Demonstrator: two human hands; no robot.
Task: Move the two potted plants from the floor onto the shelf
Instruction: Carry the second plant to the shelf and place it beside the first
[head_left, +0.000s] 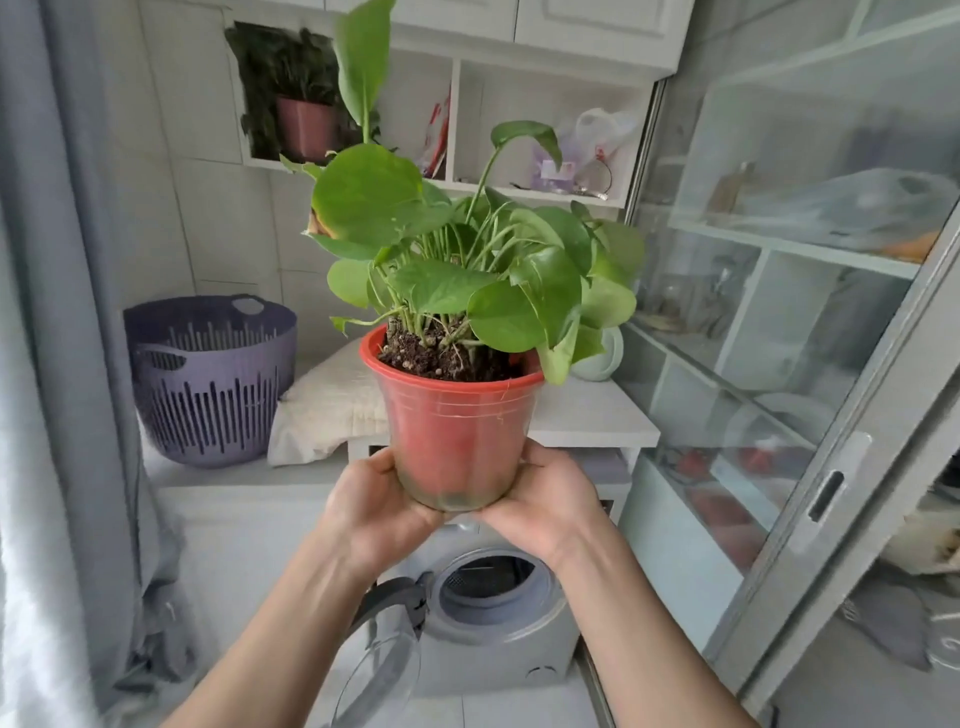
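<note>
A potted plant with broad green leaves grows in a red pot (457, 431) that I hold up in mid-air in front of me. My left hand (371, 506) cups the pot's lower left side and my right hand (550, 501) cups its lower right side. Behind it, the white wall shelf (456, 119) has open compartments. In its left compartment stands a second potted plant with dark leaves in a pink pot (306, 127). The leaves of the held plant hide part of the shelf's middle.
A purple slatted basket (208, 379) and a folded cream cloth (324, 410) rest on a white counter (592, 423). Below is a small washing machine (493, 597) with its door open. A glass sliding door (810, 364) stands at the right, a grey curtain (57, 364) at the left.
</note>
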